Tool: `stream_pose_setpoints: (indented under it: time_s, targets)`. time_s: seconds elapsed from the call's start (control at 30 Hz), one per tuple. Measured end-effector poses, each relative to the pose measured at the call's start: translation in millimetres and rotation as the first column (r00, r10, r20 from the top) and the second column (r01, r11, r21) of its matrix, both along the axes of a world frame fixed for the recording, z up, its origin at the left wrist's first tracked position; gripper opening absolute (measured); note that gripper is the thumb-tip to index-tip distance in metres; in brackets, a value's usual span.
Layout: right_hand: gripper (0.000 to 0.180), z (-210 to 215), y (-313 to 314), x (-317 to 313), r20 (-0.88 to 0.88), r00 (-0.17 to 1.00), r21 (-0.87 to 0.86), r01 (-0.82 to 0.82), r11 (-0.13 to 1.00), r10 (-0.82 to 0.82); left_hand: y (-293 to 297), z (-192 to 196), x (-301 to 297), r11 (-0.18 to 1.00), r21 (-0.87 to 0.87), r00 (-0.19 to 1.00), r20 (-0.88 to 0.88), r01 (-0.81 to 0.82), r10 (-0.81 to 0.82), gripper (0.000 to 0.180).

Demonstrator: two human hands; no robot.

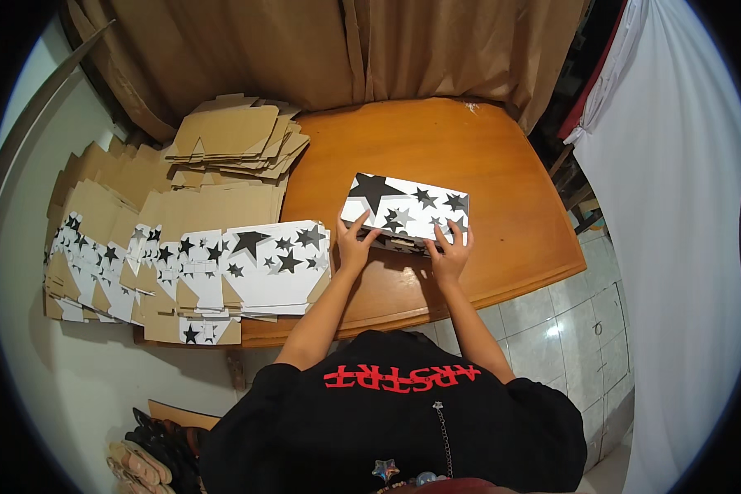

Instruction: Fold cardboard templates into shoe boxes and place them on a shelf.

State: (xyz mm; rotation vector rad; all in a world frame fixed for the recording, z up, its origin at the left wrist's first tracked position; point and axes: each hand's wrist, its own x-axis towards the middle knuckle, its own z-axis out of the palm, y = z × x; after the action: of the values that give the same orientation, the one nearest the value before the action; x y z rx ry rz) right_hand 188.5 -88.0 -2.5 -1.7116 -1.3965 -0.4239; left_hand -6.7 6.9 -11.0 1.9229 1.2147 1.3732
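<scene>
Star box [403, 204], btwn L fingers [358, 221], R fingers [442, 240]

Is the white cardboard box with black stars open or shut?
Shut, apparently: the box has a flat top face, with no raised flap visible.

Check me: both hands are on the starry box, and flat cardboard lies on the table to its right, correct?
Wrong side: the head view shows flat cardboard on the table left of the starry box. The left hand and right hand are indeed on the box.
</scene>
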Motion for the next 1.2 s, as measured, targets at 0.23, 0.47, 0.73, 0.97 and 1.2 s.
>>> stream_pose_setpoints:
  time_s: [0.23, 0.47, 0.73, 0.97, 1.2]
  targets:
    - [0.033, -5, -3, -7, 0.011, 0.988, -0.15, 0.151, 0.977, -0.152, -8, -4, 5, 0.999, -0.029, 0.999, 0.019, -0.031, 0.032, 0.041]
    - [0.05, 6, -7, -25, 0.029, 0.995, -0.244, 0.104, 0.964, -0.1, -11, -9, 4, 0.997, -0.018, 0.998, 0.015, -0.069, 0.069, 0.04]
    - [0.042, -1, 7, -42, -0.174, 0.978, -0.303, 0.061, 0.951, -0.119, -14, -9, 18, 0.97, -0.203, 0.971, 0.169, -0.134, 0.169, 0.037]
    - [0.034, 6, 11, -50, -0.272, 0.948, -0.336, 0.069, 0.939, -0.167, -12, -13, 27, 0.924, -0.32, 0.943, 0.182, -0.21, 0.277, 0.028]
    - [0.03, -20, 19, -42, -0.081, 0.983, -0.248, 0.14, 0.958, -0.165, -13, -14, 28, 0.922, -0.323, 0.956, 0.123, -0.215, 0.266, 0.022]
